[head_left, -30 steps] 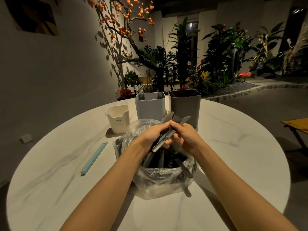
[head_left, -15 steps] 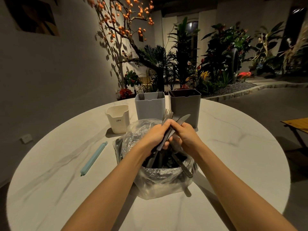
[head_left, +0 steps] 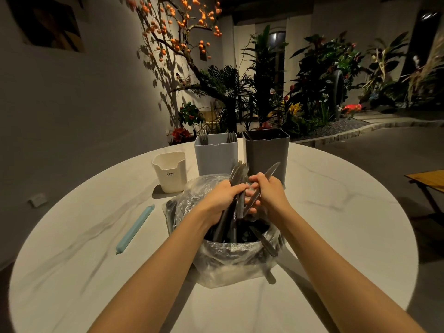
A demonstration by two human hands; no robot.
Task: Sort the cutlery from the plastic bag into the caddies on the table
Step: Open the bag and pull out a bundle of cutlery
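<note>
Fingers point(head_left: 236, 188) of our left hand point(head_left: 222, 197) curl round a bundle of grey forks point(head_left: 236, 175); our right hand point(head_left: 270, 195) grips a grey table knife point(head_left: 270, 171), both above the clear plastic bag point(head_left: 230, 258). We advise separating types before reaching the light-grey caddy point(head_left: 216, 159) and dark-grey caddy point(head_left: 266, 152).

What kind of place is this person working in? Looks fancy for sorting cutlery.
Probably a restaurant or café with an indoor garden, though I can't be sure. A round marble-look table stands beside a planted bed of tropical plants edged with stone, and a decorative tree with orange fruit is lit against the wall.
</note>
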